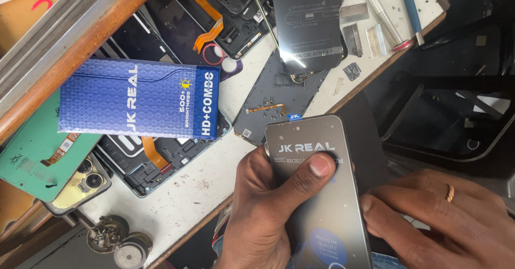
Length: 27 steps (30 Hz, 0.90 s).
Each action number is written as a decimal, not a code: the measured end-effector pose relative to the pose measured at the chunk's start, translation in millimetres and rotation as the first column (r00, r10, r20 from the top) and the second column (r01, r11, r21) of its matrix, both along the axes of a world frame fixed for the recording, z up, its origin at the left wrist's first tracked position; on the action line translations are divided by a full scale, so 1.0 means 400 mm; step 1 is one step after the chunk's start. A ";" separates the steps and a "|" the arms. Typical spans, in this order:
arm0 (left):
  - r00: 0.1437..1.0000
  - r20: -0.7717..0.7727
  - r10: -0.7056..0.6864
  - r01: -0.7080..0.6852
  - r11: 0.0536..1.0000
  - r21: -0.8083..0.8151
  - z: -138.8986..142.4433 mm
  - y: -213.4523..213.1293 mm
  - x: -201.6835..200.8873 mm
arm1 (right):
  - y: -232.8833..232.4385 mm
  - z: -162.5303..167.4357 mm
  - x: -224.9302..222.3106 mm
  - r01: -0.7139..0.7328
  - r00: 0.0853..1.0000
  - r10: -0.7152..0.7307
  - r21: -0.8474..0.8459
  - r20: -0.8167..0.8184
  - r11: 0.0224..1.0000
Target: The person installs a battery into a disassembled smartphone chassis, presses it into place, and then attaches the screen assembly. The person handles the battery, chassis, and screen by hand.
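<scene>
A: The fingers of our left hand wrap around a grey phone display panel, gripping it from its left edge. The thumb lies flat across the printed protective film on its face.

B: And our right hand?

A: Its fingers are pressed together and lie flat, the fingertips touching the panel's right edge. A gold ring sits on one finger. It pinches nothing that we can see.

B: Where is the panel?

A: It stands upright in the lower middle of our view, held just past the front edge of the white worktable, over our lap.

B: What lies on the table?

A: A blue padded packet rests to the left, on top of an opened phone frame with an orange ribbon cable. A green phone back cover lies further left. Above the panel we see a dark grey back plate, and over it a black glass shield sheet. Metal tools lie at the top right corner, well apart from our hands.
</scene>
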State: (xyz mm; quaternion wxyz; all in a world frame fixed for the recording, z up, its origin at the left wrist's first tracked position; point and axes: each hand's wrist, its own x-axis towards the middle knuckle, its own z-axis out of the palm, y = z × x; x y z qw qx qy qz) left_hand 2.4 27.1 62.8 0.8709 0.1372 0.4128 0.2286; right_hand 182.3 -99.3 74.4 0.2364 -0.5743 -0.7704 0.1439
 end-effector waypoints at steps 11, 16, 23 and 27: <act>0.998 -0.043 -0.043 0.043 0.999 -0.010 -0.005 0.008 0.000 | 0.010 0.010 0.006 -0.015 0.998 0.015 -0.001 0.055 1.000; 1.000 -0.025 -0.019 0.019 1.000 0.007 -0.008 0.008 -0.002 | 0.002 0.007 -0.003 0.024 0.997 -0.023 -0.020 0.073 1.000; 1.000 -0.026 0.003 -0.003 1.000 0.020 -0.011 0.006 -0.003 | 0.016 0.007 -0.008 0.028 1.000 -0.028 0.006 0.007 1.000; 0.998 -0.058 -0.023 0.023 1.000 0.005 -0.017 0.007 -0.006 | 0.020 0.004 -0.015 0.032 0.999 -0.032 0.014 0.010 0.999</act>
